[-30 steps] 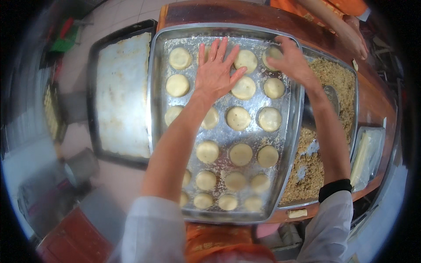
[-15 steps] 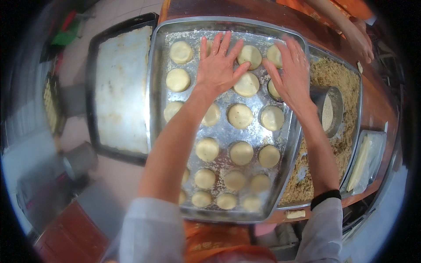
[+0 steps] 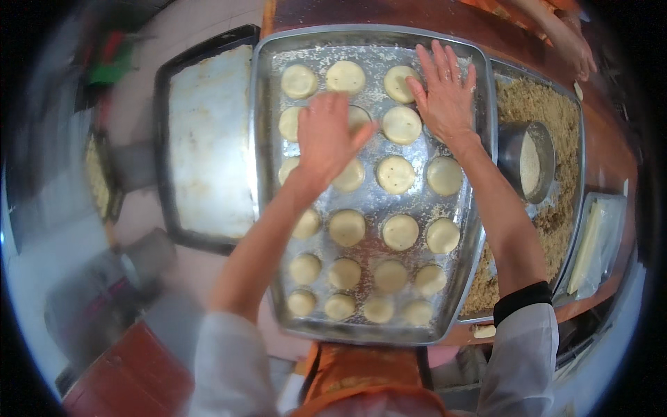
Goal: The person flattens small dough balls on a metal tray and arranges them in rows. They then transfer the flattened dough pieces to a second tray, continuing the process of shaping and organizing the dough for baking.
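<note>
Rows of round, flat, pale dough discs (image 3: 396, 174) lie on a large metal tray (image 3: 333, 325) in front of me. My left hand (image 3: 325, 132) is blurred over the second row from the far edge, its fingers bent downward. Beside its thumb, a partly covered dough disc (image 3: 358, 119) shows a thin dark rim along its far side. Flat at the tray's far right corner, my right hand (image 3: 443, 97) has its fingers spread and its thumb at a dough disc (image 3: 399, 83). Whatever lies under the right palm is hidden.
To the right, a tray of brown crumbly mixture (image 3: 549, 104) holds a metal container (image 3: 526, 162) with pale contents. A plastic bag (image 3: 597, 243) lies beyond it. A dark-rimmed baking sheet (image 3: 208, 146) is at left. Another person's arm (image 3: 556, 28) shows at far right.
My left hand has come nearer and turned from spread fingers to bent ones, uncovering a far-row disc. My right hand has flattened out. The view has shifted slightly.
</note>
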`<state>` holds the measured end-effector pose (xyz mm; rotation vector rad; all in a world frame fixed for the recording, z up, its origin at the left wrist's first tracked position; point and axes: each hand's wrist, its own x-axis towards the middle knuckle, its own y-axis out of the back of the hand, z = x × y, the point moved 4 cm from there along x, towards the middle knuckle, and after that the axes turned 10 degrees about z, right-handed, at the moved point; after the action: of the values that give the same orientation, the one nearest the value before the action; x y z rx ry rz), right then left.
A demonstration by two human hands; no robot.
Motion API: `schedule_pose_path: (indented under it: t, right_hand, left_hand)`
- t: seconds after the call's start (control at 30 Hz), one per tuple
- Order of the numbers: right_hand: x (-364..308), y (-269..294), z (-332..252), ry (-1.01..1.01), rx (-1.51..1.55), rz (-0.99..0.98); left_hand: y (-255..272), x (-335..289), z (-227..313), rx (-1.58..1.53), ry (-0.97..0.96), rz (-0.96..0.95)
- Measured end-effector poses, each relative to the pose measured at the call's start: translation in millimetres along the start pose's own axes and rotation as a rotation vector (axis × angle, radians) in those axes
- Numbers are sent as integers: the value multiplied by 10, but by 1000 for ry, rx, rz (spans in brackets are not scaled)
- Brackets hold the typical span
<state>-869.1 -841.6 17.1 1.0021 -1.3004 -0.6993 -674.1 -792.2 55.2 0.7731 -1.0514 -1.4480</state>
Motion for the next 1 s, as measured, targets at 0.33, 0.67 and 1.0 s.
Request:
schedule_pose_path:
  t: [0.33,0.67,1.0]
  right_hand:
    - [86,-33,-33,-9,253,202]
    - [-489,586,59,12,174,-191]
    - [-280,448,226,-157,147,-202]
  left_hand:
    - [639,-367,-112,-265,123,270]
    - [884,-4287,469,-310,189,-155]
    - [473,-4944,100,-153,97,-284]
